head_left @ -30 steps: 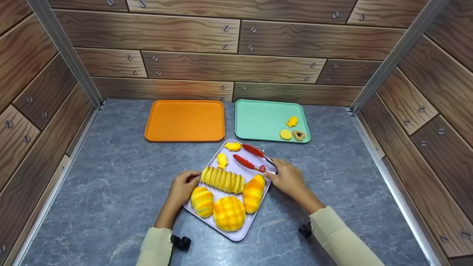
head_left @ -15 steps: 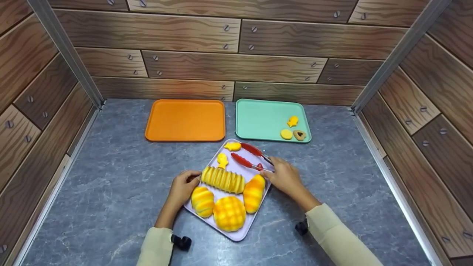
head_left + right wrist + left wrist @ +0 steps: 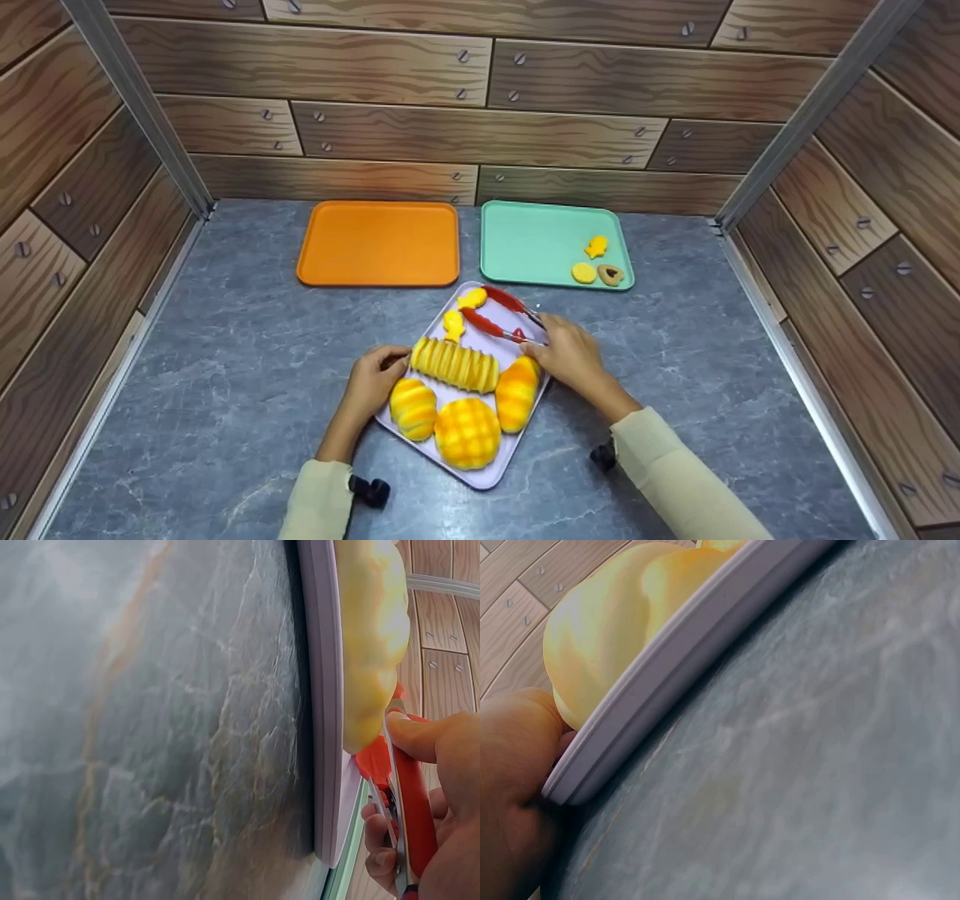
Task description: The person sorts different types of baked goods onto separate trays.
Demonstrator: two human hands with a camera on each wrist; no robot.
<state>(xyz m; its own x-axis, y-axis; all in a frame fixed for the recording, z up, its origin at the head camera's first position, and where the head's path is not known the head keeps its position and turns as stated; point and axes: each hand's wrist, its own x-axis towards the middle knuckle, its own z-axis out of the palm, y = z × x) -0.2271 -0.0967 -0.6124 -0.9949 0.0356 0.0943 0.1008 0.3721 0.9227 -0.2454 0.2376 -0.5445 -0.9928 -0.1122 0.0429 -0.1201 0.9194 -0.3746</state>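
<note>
The right hand (image 3: 570, 355) grips red tongs (image 3: 487, 323), while the left hand (image 3: 371, 381) pinches the lilac tray (image 3: 484, 478) by its edge. Beyond both, slightly nearer the right, the far-corner yellow fish (image 3: 472, 298) slants rightward between the parted tong tips.

lilac tray (image 3: 484, 479) smooth plastic on my remote feed, tongs (image 3: 486, 324) metal and plastic, wall (image 3: 405, 135) wood-look at 12 o'clock, left sleeve (image 3: 319, 491) matt cloth at 7
</note>
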